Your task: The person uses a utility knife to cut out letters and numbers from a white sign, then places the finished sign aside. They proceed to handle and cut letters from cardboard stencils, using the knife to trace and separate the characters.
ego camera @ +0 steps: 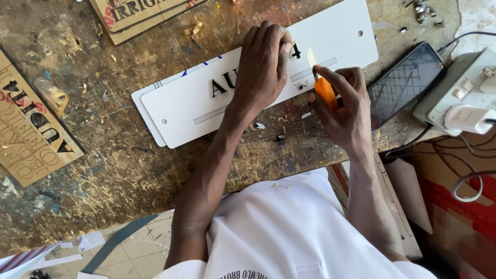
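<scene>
A long white plate (181, 111) with black letters lies slanted on the worn wooden workbench (129, 170), on top of a second white plate. My left hand (263, 64) presses flat on the plate's middle, covering some letters. My right hand (343, 106) grips an orange utility knife (324, 92), its blade tip pointing up against the plate's lower edge near a grey strip.
A dark phone (403, 85) lies to the right, beside a white power strip (460, 93) with plugs and cables. Cardboard stencils (31, 129) rest at the left and top. Small screws (423, 13) and paper scraps are scattered on the bench.
</scene>
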